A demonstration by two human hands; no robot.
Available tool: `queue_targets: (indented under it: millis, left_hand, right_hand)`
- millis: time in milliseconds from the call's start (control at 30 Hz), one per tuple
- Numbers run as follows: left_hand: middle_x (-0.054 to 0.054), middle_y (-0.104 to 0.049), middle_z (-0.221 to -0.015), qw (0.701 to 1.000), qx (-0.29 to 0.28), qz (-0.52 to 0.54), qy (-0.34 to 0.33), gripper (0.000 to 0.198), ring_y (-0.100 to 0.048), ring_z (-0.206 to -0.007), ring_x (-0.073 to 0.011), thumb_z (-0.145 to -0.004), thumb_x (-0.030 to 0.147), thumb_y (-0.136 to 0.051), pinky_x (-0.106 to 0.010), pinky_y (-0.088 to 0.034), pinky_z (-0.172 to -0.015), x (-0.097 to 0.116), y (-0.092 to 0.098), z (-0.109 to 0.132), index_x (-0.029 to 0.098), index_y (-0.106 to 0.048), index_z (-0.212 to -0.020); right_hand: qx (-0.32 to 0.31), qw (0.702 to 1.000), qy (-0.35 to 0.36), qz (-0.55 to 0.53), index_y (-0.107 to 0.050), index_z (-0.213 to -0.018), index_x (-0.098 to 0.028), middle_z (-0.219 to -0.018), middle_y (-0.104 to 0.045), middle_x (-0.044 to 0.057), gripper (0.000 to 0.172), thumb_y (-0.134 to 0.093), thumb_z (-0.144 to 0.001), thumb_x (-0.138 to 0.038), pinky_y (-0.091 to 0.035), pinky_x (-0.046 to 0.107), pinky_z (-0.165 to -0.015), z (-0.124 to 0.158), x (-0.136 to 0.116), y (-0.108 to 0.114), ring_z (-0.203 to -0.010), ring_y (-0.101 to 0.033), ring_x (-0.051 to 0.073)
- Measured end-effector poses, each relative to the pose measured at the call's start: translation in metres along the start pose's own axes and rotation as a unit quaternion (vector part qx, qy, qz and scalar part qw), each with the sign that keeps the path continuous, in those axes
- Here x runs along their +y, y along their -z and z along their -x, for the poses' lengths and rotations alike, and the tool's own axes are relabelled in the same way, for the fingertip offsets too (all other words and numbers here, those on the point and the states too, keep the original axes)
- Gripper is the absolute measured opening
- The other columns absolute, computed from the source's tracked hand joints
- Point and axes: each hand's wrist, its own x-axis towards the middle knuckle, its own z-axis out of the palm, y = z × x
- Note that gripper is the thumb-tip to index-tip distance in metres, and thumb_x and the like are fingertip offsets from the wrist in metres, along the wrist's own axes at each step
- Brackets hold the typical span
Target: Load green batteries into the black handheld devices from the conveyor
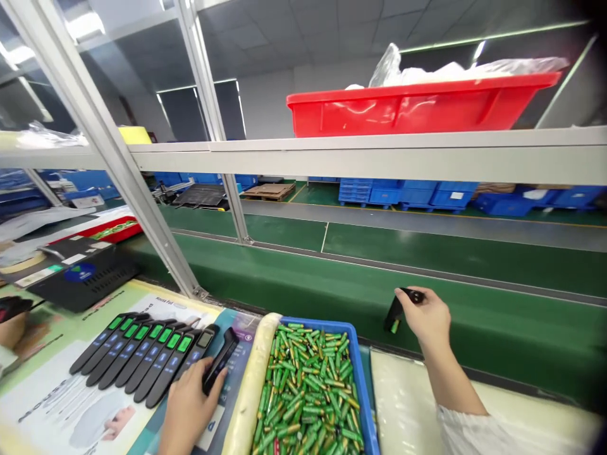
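My left hand [190,398] is closed around a black handheld thermometer [222,360], standing on its side at the right end of a row. That row holds several like thermometers [137,354], laid side by side; most have green-lit screens, while the rightmost screen is grey. Up at the right, my right hand [429,316] grips another black thermometer [393,313] over the conveyor. A bit of green, like a battery, shows at its lower end. Between the hands sits a blue tray [355,354] heaped with small green batteries [308,385].
A green conveyor belt [294,278] runs behind the bench. Above it, a shelf rail [379,158] carries a red bin [417,107] with plastic bags. A metal post [128,183] stands at left. Another person's hand [13,328] is at the left edge. Foam sheet [398,392] lies right of the tray.
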Motion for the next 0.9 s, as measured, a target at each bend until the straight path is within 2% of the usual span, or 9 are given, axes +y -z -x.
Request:
queue_targets:
  millis: [100,200,267,367,433,633,767,833,900]
  left_hand:
    - [-0.007,-0.077,-0.103,1.000,-0.005,0.004,-0.006,0.045,-0.073,-0.097,-0.0286,-0.087,0.065,-0.055,-0.041,-0.054,-0.087,-0.004,-0.007,-0.001,0.024,-0.067,-0.103]
    - [-0.007,-0.078,-0.103,1.000,0.000,0.000,0.009,0.044,-0.074,-0.096,-0.0295,-0.089,0.063,-0.052,-0.041,-0.054,-0.082,0.001,-0.006,-0.005,0.024,-0.067,-0.102]
    - [-0.007,-0.079,-0.104,1.000,-0.001,0.004,0.016,0.043,-0.075,-0.095,-0.0293,-0.091,0.062,-0.050,-0.040,-0.054,-0.081,0.006,-0.004,-0.005,0.024,-0.068,-0.102]
    - [-0.007,-0.080,-0.103,0.999,0.004,0.025,0.025,0.044,-0.075,-0.093,-0.0287,-0.091,0.063,-0.049,-0.040,-0.055,-0.082,0.013,0.000,-0.004,0.024,-0.069,-0.101]
    - [-0.007,-0.080,-0.102,0.998,0.005,0.042,0.039,0.046,-0.075,-0.092,-0.0286,-0.091,0.064,-0.049,-0.041,-0.055,-0.082,0.016,0.003,-0.003,0.024,-0.070,-0.101]
    - [-0.010,-0.079,-0.105,0.992,0.020,0.088,0.086,0.050,-0.074,-0.099,-0.0310,-0.090,0.066,-0.050,-0.046,-0.053,-0.091,0.020,0.005,-0.003,0.022,-0.069,-0.105]
    - [-0.010,-0.079,-0.105,0.989,0.026,0.109,0.094,0.050,-0.073,-0.100,-0.0313,-0.089,0.066,-0.051,-0.047,-0.053,-0.093,0.022,0.004,-0.003,0.022,-0.069,-0.104]
    - [-0.009,-0.079,-0.102,0.989,0.031,0.111,0.094,0.049,-0.073,-0.097,-0.0302,-0.090,0.066,-0.051,-0.045,-0.054,-0.091,0.022,0.004,-0.003,0.022,-0.069,-0.103]
    - [-0.008,-0.079,-0.101,0.988,0.033,0.115,0.093,0.048,-0.073,-0.096,-0.0292,-0.090,0.066,-0.052,-0.044,-0.055,-0.089,0.021,0.004,-0.002,0.023,-0.070,-0.102]
  right_hand:
    - [0.004,1.000,0.013,0.025,-0.068,-0.086,-0.021,-0.075,-0.073,0.009,0.047,-0.072,-0.063,-0.062,-0.049,0.041,-0.070,0.000,-0.008,0.016,-0.073,-0.067,0.031]
    - [-0.036,0.995,0.095,0.000,-0.062,-0.098,-0.023,-0.077,-0.071,0.004,0.045,-0.068,-0.076,-0.062,-0.047,0.035,-0.065,0.033,-0.036,0.016,-0.065,-0.063,0.025]
    - [-0.137,0.974,0.178,-0.036,-0.057,-0.110,-0.024,-0.079,-0.070,0.002,0.039,-0.061,-0.089,-0.057,-0.046,0.032,-0.062,0.070,-0.056,0.004,-0.062,-0.062,0.022]
    - [-0.331,0.897,0.289,-0.044,-0.056,-0.123,-0.025,-0.090,-0.072,0.003,0.027,-0.051,-0.101,-0.042,-0.050,0.031,-0.068,0.130,-0.077,-0.023,-0.074,-0.066,0.022]
    - [-0.381,0.858,0.343,-0.042,-0.057,-0.125,-0.025,-0.105,-0.073,0.006,0.025,-0.047,-0.104,-0.034,-0.052,0.035,-0.078,0.160,-0.084,-0.034,-0.090,-0.069,0.025]
    - [-0.213,0.892,0.385,-0.102,-0.056,-0.131,-0.020,-0.115,-0.070,0.014,0.032,-0.046,-0.105,-0.035,-0.054,0.040,-0.087,0.185,-0.083,-0.044,-0.100,-0.068,0.029]
    - [-0.330,0.858,0.393,0.004,-0.063,-0.122,-0.024,-0.106,-0.075,0.009,0.029,-0.042,-0.106,-0.035,-0.052,0.041,-0.078,0.173,-0.083,-0.051,-0.083,-0.068,0.028]
    - [-0.315,0.884,0.346,0.008,-0.061,-0.129,-0.026,-0.106,-0.075,0.008,0.033,-0.043,-0.106,-0.041,-0.052,0.039,-0.075,0.154,-0.086,-0.042,-0.080,-0.068,0.026]
    - [-0.227,0.934,0.275,-0.028,-0.057,-0.133,-0.024,-0.100,-0.075,0.008,0.043,-0.048,-0.102,-0.052,-0.051,0.035,-0.068,0.125,-0.084,-0.028,-0.074,-0.067,0.025]
